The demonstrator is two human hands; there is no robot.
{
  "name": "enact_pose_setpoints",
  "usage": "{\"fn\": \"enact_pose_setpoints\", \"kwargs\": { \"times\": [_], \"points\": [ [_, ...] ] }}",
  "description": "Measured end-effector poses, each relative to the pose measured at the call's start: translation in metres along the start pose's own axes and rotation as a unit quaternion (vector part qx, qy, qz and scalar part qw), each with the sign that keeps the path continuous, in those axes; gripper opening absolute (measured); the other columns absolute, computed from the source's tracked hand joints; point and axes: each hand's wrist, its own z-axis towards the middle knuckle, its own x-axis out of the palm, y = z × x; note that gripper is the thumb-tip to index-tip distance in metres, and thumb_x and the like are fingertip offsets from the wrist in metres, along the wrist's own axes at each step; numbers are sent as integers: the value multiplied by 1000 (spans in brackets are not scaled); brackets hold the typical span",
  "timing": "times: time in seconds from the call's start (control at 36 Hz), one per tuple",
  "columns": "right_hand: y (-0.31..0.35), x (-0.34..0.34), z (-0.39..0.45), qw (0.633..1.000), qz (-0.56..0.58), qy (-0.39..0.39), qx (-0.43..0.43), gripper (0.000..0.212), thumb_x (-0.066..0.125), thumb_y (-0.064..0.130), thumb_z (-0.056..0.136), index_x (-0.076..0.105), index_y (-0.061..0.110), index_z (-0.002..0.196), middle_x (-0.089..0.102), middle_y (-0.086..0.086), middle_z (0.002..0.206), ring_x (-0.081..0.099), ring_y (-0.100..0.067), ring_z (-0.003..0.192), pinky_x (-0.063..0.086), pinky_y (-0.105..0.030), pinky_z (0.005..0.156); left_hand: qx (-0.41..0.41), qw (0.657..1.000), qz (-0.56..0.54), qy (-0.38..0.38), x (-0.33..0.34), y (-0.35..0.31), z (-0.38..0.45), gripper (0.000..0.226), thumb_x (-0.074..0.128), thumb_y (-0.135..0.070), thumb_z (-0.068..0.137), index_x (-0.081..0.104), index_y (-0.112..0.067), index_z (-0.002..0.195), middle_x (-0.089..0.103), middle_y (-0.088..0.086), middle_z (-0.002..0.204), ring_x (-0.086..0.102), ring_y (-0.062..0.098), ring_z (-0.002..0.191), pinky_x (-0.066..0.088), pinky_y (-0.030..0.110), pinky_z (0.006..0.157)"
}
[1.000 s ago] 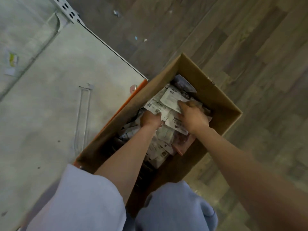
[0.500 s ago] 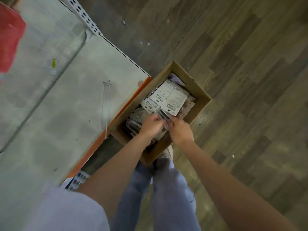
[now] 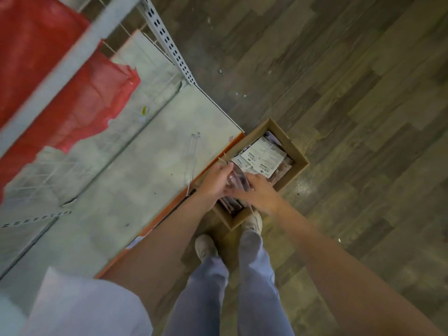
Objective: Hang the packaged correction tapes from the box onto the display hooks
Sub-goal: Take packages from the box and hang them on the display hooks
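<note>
A brown cardboard box (image 3: 297, 151) stands on the wood floor beside the shelf base, with several packaged correction tapes (image 3: 263, 157) lying inside, white backs up. Above the box's near half, my left hand (image 3: 215, 179) grips a small stack of clear-fronted packages (image 3: 236, 180). My right hand (image 3: 260, 192) holds the same stack from the right side. A bare wire display hook (image 3: 192, 161) lies flat on the grey shelf base just left of the box.
The grey shelf base (image 3: 121, 190) with an orange front edge (image 3: 150, 229) fills the left. A perforated white upright (image 3: 169, 42) rises at top centre, and red mesh material (image 3: 72, 93) hangs at upper left. My two feet (image 3: 206, 246) stand just before the box.
The view has pulled up and away from the box. Both hands rose out of the box with a stack of packages between them. Red mesh and the upright came into view.
</note>
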Motion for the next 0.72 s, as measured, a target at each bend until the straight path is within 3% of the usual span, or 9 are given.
{"fn": "enact_pose_setpoints", "kwargs": {
  "times": [0.03,0.08,0.14,0.19,0.28,0.42,0.53,0.61,0.72],
  "points": [
    [4,2,0,1000,-21,-7,-8,66,59,69,72,53,25,120,50,-3,112,47,-19,103,40,-30,83,3,1000,6,-4,-4,-4,-6,12,43,-33,100,47,-23,95,57,14,121,62,32,106,55,47,86],
    [14,5,-4,998,-30,-48,-19,58,67,50,80,48,18,124,51,0,113,50,-18,104,45,-31,85,5,1000,21,-5,-9,-12,-18,12,40,-33,101,45,-24,96,54,14,123,62,33,104,58,42,77],
    [21,6,-10,997,-7,-73,-18,46,68,37,85,46,15,120,53,1,102,53,-17,94,46,-27,74,15,999,43,-5,-11,-19,-27,13,37,-32,103,44,-26,95,53,12,125,63,31,103,58,32,66],
    [25,6,-16,996,9,-84,-16,41,65,28,90,42,14,120,52,3,93,52,-17,86,41,-22,63,27,997,73,-1,-12,-23,-35,14,36,-30,103,45,-28,93,51,10,129,61,31,107,57,29,64],
    [27,7,-27,994,21,-104,-8,41,62,26,91,41,10,122,57,-5,101,56,-22,92,47,-30,73,45,992,115,13,-12,-27,-46,11,46,-18,99,50,-28,100,53,7,128,62,24,100,54,30,73],
    [30,17,-49,986,91,-138,10,43,68,29,83,51,13,120,63,-4,106,59,-22,98,49,-34,79,71,981,172,49,-16,-20,-69,48,48,4,88,47,-28,123,51,4,124,61,19,93,57,33,84],
    [43,35,-78,976,137,-171,13,37,64,27,83,53,16,117,65,-4,104,63,-22,96,52,-34,76,114,968,221,40,-29,-8,-102,50,52,-5,91,39,-32,132,49,4,134,59,25,109,54,42,92],
    [68,54,-101,969,171,-178,-18,34,62,18,86,55,16,119,67,-3,102,64,-18,90,48,-28,68,133,964,229,6,-55,1,-134,46,52,-20,95,33,-27,137,58,9,123,62,23,98,53,44,90],
    [110,81,-129,965,196,-168,-53,45,63,27,82,51,19,125,65,-4,111,65,-22,95,55,-35,77,161,962,221,-16,-100,9,-183,52,49,-7,93,36,-25,140,56,7,120,56,17,95,49,33,81]
  ]
}}
